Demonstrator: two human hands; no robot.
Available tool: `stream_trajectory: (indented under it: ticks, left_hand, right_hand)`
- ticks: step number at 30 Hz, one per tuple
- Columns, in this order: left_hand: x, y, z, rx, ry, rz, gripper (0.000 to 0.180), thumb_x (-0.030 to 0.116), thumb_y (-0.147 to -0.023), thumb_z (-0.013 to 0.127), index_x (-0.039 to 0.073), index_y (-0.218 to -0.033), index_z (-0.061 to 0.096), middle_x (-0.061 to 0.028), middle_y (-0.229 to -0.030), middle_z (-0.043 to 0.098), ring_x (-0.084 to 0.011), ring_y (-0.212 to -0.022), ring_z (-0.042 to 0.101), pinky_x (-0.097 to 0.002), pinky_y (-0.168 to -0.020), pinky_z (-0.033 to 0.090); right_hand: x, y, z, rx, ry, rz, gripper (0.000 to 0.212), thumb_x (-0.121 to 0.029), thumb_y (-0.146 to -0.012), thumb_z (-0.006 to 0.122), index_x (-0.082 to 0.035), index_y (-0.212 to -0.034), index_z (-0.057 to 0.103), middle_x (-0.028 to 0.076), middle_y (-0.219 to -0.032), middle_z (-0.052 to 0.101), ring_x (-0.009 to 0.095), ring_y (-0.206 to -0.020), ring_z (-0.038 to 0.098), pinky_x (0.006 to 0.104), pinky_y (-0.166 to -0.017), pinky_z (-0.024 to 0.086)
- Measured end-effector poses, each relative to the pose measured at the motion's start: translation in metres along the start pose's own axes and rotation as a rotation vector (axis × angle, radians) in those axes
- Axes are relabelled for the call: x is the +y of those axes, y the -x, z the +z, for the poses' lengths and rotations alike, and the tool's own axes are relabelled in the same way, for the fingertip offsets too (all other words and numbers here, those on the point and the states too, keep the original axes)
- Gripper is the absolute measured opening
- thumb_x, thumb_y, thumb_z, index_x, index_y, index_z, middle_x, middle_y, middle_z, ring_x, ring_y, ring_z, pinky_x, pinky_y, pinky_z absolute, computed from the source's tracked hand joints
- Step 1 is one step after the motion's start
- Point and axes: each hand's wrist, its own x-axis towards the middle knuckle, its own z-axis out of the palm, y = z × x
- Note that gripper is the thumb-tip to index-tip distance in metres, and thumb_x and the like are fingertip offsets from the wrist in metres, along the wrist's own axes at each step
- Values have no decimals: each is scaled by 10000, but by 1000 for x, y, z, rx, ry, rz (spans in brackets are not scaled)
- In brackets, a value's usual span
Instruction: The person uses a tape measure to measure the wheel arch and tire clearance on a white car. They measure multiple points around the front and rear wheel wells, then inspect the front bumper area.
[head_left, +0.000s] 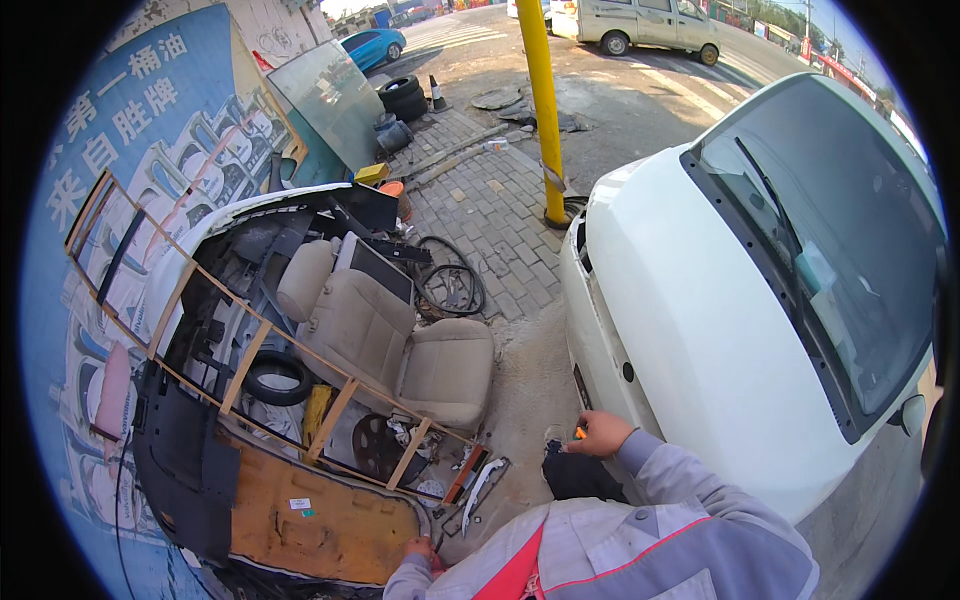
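I have a small orange object (580,433) pinched in my right hand (605,436), near the white car (745,320), whose bonnet (665,270) looks shut; nothing shows as finished, and I can't judge how much is left; my left hand (422,549) is at the edge of the brown panel (345,535), whether gripping or resting I cannot tell; the object's other end lies hidden

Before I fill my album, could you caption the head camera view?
Right hand holding an orange item near a white vehicle, left hand by a brown panel, beige car seat beyond.
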Motion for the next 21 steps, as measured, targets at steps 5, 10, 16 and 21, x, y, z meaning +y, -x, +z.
stream_trajectory:
  ticks: [5, 10, 16, 21]
  left_hand:
    - [177, -141, -10, -6, 459, 83, 266, 252, -1029, 606, 10, -923, 579, -113, -698, 618, -193, -516, 542, -352, -421, 430]
    - [291, -197, 34, -256, 468, -31, 288, 278, -1013, 647, 10, -911, 616, -116, -734, 681, -189, -538, 594, -329, -468, 469]
    - [343, -267, 48, -624, 395, -337, 294, 309, -1007, 644, 20, -980, 686, -139, -801, 729, -236, -681, 700, -374, -577, 553]
    - [402, -332, 63, -354, 52, -190, 285, 308, -1011, 629, 27, -974, 662, -135, -791, 707, -233, -657, 673, -385, -545, 530]
  right_hand:
    - [23, -107, -55, 93, -217, 36, 755, -608, -741, 817, 33, -1121, 694, 231, -1046, 726, 363, -964, 708, 437, -860, 554]
    - [5, -212, -142, 200, -265, 36, 757, -599, -758, 813, 39, -1148, 696, 230, -1081, 721, 360, -999, 701, 430, -878, 549]
    - [-34, -318, -240, 294, -361, -16, 715, -573, -773, 816, 44, -1116, 701, 219, -1040, 722, 327, -965, 702, 398, -867, 550]
    - [-33, -422, -295, 279, -636, 71, 592, -466, -820, 836, 43, -1086, 692, 127, -931, 723, 172, -847, 685, 331, -768, 551]
